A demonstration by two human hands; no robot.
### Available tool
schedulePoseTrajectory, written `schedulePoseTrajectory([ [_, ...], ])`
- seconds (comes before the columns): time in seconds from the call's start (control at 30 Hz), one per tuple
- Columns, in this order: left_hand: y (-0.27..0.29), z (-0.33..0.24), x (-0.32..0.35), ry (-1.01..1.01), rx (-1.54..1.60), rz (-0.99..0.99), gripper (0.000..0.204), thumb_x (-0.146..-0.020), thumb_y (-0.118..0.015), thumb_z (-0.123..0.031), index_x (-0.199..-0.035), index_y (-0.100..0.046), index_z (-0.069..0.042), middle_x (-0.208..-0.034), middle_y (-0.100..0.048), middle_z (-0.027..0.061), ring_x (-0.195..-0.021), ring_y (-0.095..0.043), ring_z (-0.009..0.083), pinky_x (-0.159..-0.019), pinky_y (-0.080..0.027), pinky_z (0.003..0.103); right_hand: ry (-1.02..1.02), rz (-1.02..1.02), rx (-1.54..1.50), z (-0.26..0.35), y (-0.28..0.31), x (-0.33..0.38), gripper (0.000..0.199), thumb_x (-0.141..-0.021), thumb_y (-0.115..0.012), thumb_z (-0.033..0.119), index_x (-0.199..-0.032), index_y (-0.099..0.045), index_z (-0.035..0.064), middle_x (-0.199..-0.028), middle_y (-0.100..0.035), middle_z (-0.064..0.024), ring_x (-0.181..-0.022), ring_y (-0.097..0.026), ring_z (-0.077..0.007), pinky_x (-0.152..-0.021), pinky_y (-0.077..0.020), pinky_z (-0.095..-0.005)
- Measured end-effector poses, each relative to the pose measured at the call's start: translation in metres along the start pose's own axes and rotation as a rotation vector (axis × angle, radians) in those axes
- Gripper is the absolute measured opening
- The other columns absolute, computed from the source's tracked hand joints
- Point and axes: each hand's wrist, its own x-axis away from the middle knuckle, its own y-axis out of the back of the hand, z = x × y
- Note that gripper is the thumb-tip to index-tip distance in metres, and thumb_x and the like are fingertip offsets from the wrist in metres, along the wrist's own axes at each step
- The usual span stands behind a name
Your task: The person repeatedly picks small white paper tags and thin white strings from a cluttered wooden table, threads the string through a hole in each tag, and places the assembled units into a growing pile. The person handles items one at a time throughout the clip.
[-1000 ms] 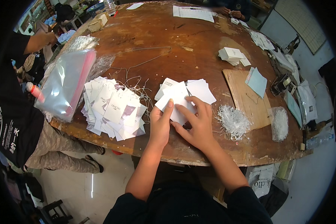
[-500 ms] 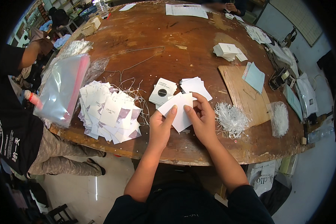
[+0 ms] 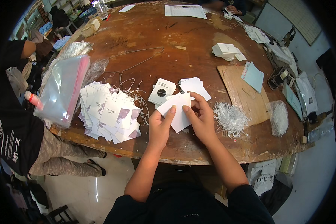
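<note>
My view: left hand [image 3: 159, 127], most fingers hidden behind the white cards [image 3: 181, 114], so I can't count those. Right hand [image 3: 201, 125], some fingertips hidden too. Held cards cover part of the black-circle card stack [image 3: 162, 92]. Left co-worker [image 3: 13, 123] cut off by the dark rim, far person [image 3: 238, 5] by the top edge. Far sheet [image 3: 185, 12]: print too small for me to read.

Plain white cards [image 3: 180, 115], brown table [image 3: 138, 31] (mottled with paler tan), pink-edged clear bags [image 3: 64, 87], pale-blue paper [image 3: 254, 76]
</note>
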Motion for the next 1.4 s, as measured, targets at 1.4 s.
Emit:
schedulePoseTrajectory([
  [1.4,0.0,0.003,0.001,0.02,-0.041,0.019,0.039,-0.1,-0.068,-0.024,-0.123,-0.065,0.006,-0.111,-0.071,0.0083,-0.096,-0.065,0.0105,-0.084,-0.051,0.027,0.25,-0.547,0.015,0.04,0.147,0.001,0.019,-0.103,-0.055,0.005,-0.121,-0.058,-0.0024,-0.099,-0.065,-0.0081,-0.088,-0.068,-0.0181,-0.085,-0.0575,-0.0339],
])
